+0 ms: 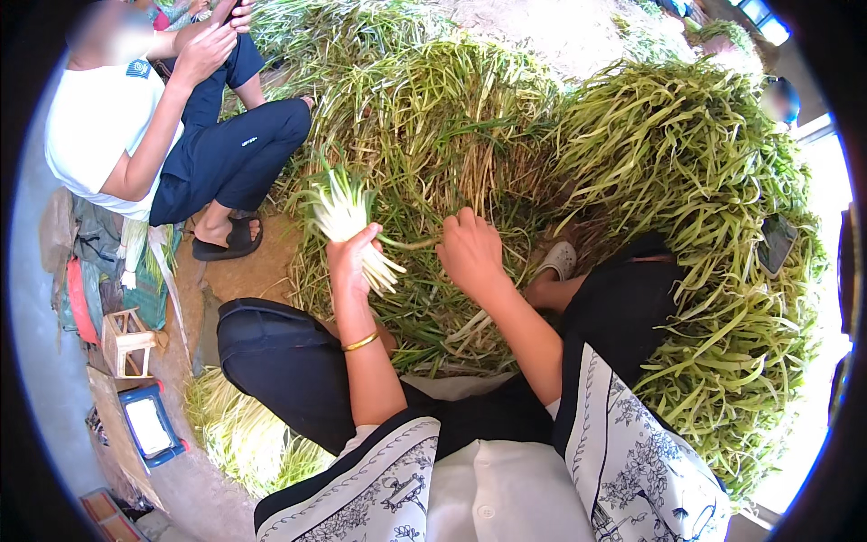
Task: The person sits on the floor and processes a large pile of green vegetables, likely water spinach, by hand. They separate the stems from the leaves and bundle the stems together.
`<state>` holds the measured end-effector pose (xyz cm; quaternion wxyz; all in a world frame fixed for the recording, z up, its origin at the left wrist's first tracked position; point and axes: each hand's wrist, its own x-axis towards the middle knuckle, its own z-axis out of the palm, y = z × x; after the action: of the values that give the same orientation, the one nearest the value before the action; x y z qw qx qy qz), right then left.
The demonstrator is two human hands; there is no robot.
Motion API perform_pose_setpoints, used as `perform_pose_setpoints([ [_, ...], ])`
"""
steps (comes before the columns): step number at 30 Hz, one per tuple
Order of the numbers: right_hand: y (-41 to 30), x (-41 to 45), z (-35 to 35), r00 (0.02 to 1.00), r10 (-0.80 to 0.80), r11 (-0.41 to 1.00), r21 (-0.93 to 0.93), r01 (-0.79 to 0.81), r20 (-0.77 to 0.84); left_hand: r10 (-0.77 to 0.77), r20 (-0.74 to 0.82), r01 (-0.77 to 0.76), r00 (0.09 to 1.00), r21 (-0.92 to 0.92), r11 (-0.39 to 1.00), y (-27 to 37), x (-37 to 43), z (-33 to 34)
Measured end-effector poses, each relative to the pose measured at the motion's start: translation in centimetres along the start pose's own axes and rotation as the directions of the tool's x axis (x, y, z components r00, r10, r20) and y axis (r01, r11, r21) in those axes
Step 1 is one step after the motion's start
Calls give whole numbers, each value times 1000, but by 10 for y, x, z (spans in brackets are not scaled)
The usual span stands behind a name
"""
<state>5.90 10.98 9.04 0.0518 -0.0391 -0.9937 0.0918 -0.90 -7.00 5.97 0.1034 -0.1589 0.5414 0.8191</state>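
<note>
A bunch of white-stemmed greens [342, 210], which look like garlic chives, is gripped in my left hand [349, 261]. Its pale stem ends point down and right past my palm, and its green leaves spread up and left. From the bunch a single thin green strand [410, 244] runs across to my right hand [472, 254], whose curled fingers pinch its other end. Below both hands lies a thick litter of loose leaves [420, 339] between my knees. A gold-coloured bracelet [361, 341] circles my left wrist.
Large heaps of long greens rise ahead [433, 101] and at right [684, 156]. A phone [776, 244] rests on the right heap. Another person [108, 135] sits at upper left, hands raised. Left are a small stool [129, 344], a blue-framed scale-like device [150, 425] and pale stalks [250, 433].
</note>
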Motion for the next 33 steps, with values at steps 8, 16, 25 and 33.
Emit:
perform_pose_setpoints([
  [8,0,2,28,945,-234,276,947,-162,230,-76,237,81,969,-10,997,-2,-19,24],
  [16,1,-35,9,988,-83,85,989,-119,126,-111,299,88,948,90,992,-7,-49,35],
  [25,-9,-73,14,980,185,-76,995,-57,71,-18,283,-33,959,172,985,-15,-85,39],
  [33,-26,-94,20,926,366,-87,994,-63,91,163,219,-163,962,-21,986,-19,-111,37],
])
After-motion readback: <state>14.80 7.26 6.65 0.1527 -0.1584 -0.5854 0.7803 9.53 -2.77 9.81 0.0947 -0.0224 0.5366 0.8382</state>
